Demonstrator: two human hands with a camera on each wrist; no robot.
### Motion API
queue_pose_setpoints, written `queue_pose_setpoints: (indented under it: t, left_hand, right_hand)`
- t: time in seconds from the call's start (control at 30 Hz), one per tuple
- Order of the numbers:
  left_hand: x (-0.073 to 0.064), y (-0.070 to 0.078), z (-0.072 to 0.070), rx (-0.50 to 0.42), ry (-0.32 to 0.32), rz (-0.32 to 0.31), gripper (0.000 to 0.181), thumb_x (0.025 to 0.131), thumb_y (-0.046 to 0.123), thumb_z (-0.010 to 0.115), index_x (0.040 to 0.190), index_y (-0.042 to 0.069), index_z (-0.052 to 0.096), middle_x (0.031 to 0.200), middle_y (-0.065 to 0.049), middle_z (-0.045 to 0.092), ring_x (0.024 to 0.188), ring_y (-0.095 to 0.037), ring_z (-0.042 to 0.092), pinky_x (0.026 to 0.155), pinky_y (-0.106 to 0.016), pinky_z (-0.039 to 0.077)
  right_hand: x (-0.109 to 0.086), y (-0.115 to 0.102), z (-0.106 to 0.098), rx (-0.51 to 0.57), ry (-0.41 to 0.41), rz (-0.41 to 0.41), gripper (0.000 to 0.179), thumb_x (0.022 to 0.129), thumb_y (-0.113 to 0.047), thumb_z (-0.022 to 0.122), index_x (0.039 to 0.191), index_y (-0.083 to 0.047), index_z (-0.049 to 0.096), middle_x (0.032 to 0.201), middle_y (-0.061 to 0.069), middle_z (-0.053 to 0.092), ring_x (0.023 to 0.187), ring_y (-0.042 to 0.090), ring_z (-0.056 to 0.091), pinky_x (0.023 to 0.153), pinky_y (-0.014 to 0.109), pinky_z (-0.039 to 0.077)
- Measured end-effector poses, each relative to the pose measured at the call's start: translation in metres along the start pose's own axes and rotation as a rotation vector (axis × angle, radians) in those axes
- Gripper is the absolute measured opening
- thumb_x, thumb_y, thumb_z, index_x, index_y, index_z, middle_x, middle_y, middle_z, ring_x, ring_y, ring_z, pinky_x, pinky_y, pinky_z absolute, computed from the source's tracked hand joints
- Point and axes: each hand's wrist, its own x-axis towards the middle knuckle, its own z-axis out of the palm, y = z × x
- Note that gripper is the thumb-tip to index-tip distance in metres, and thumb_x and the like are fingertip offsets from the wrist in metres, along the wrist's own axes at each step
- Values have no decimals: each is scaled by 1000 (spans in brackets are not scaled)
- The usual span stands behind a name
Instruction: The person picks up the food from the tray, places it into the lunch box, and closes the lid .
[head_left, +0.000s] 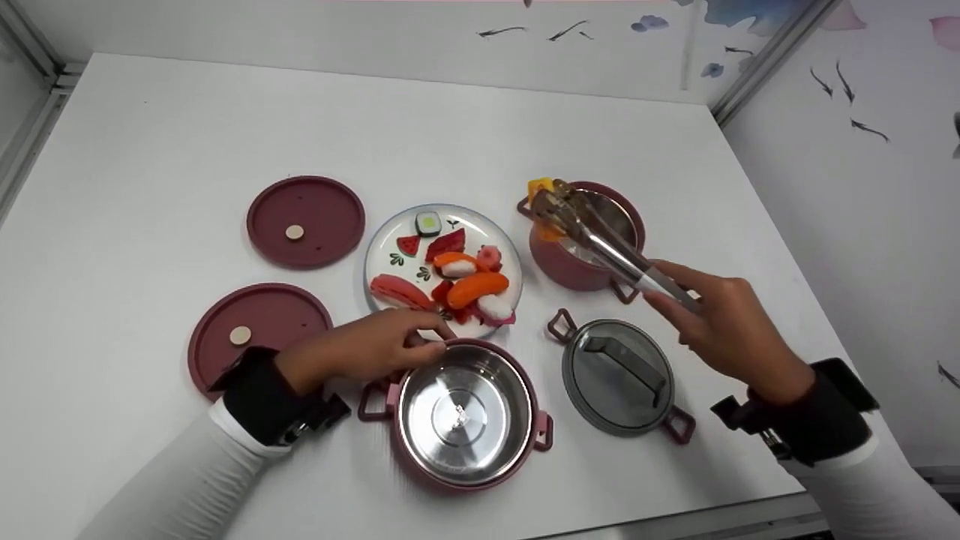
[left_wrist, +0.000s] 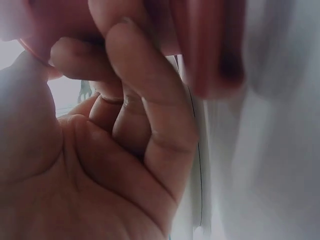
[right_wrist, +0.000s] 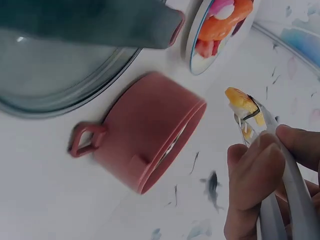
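My right hand (head_left: 731, 322) grips metal tongs (head_left: 626, 259), thumb and fingers around the arms. Between the tongs' tips is a yellow egg sushi piece (right_wrist: 242, 102) with a dark band. In the head view it overlaps the left rim of the far red pot (head_left: 574, 266). My left hand (head_left: 386, 345) holds the rim of the near red pot (head_left: 465, 412), with bent fingers against its outside in the left wrist view. The near pot's steel inside is bare. Behind it, a white plate (head_left: 386, 255) carries toy sushi (head_left: 478, 289) and a small watermelon slice (head_left: 408, 245).
A grey lid (head_left: 619, 375) with a bar handle lies right of the near pot. Two dark red round trays (head_left: 307, 199) (head_left: 259, 307), each with a small pale disc, lie at the left. Walls stand behind the table and along its right side.
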Motion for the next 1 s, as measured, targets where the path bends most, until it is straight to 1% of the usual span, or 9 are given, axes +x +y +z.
queue_pose_setpoints:
  t: [0.07, 0.23, 0.27, 0.4, 0.6, 0.7, 0.83, 0.9, 1.0]
  left_hand:
    - [-1, -2, 0, 5, 10, 4, 23, 102, 32, 54, 119, 24, 67, 100, 1, 66, 80, -12, 60, 77, -31, 49]
    - [-1, -3, 1, 25, 25, 11, 24, 102, 32, 54, 119, 23, 68, 103, 1, 67, 84, -12, 60, 79, -31, 49]
    - [-1, -2, 1, 33, 35, 13, 24, 102, 31, 54, 119, 22, 68, 104, 1, 67, 85, -12, 59, 80, -30, 48]
    - [0, 0, 0, 43, 67, -1, 24, 102, 28, 55, 120, 20, 69, 100, -1, 67, 76, -12, 57, 73, -30, 47]
    - [2, 0, -1, 49, 57, -11, 27, 101, 28, 54, 122, 18, 68, 104, -1, 67, 79, -13, 59, 74, -30, 48]
    - [2, 0, -2, 45, 55, -13, 26, 101, 28, 54, 122, 19, 68, 103, -1, 67, 79, -13, 59, 74, -30, 48]
    - [3, -1, -2, 20, 55, -12, 25, 101, 28, 55, 120, 19, 68, 99, 0, 67, 72, -11, 58, 71, -29, 49]
    - [3, -1, -1, 5, 46, -13, 24, 101, 29, 55, 120, 19, 67, 94, 1, 66, 68, -10, 56, 67, -28, 48]
    - [2, -2, -1, -7, 39, -20, 23, 101, 29, 55, 119, 19, 67, 88, 2, 64, 66, -9, 55, 64, -27, 47]
  right_hand:
    - [-4, 8, -7, -20, -6, 53, 36, 96, -16, 67, 132, -10, 65, 90, 9, 73, 42, 2, 54, 43, 17, 43]
    - [-3, 28, -13, -101, -51, 123, 36, 97, -22, 67, 129, -6, 65, 82, 9, 72, 41, 2, 54, 46, 21, 42]
    - [-1, 31, -13, -115, -62, 126, 36, 97, -23, 67, 128, -5, 65, 79, 7, 71, 41, 3, 54, 46, 22, 42]
    - [5, 39, -11, -156, -101, 131, 30, 98, -24, 65, 123, -7, 68, 65, 3, 65, 42, 5, 54, 47, 26, 41]
    - [10, 44, -5, -181, -123, 132, 28, 99, -24, 64, 121, -7, 68, 64, 4, 64, 44, 7, 54, 48, 26, 41]
    - [13, 43, -5, -175, -106, 147, 32, 99, -24, 64, 124, -4, 67, 67, 8, 66, 45, 7, 54, 48, 26, 41]
    - [15, 33, -7, -149, -46, 145, 42, 98, -26, 65, 130, 1, 63, 75, 12, 70, 44, 4, 55, 49, 24, 41]
    - [17, 22, -6, -141, -16, 120, 43, 98, -26, 66, 131, 1, 62, 82, 14, 72, 45, 5, 55, 49, 23, 41]
    - [27, 2, 5, -137, 0, 46, 41, 96, -21, 68, 131, 0, 63, 93, 16, 74, 58, 12, 59, 55, 25, 45]
